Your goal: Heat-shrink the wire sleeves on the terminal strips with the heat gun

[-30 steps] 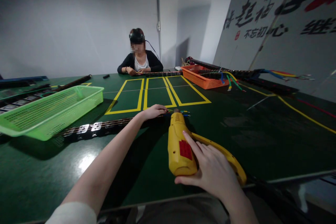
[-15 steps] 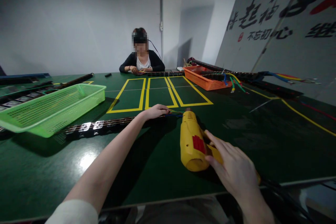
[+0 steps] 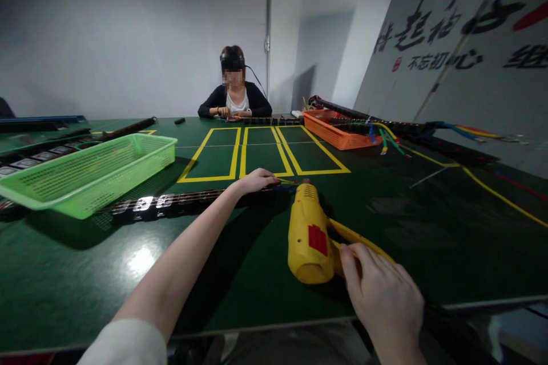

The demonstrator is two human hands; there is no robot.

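Observation:
A yellow heat gun [image 3: 309,239] with a red label lies over the green table [image 3: 240,296], its nozzle pointing away from me. My right hand [image 3: 381,288] is wrapped round its handle. Farther forward, my left hand [image 3: 258,181] has its fingers closed on the end of a long black wire harness [image 3: 171,205]. Thin coloured wires [image 3: 287,182] come out from under those fingers and reach close to the nozzle. Whether the nozzle touches them cannot be made out.
A green basket [image 3: 128,174] stands at the left, partly over the harness. An orange basket [image 3: 338,136] with cables stands at the right back. Across the table sits a person [image 3: 237,100]. More harnesses [image 3: 428,128] lie at the right.
My right hand has moved down along the heat gun and its fingers have closed round the handle. The gun's rear has swung slightly left. My left hand keeps its place on the harness.

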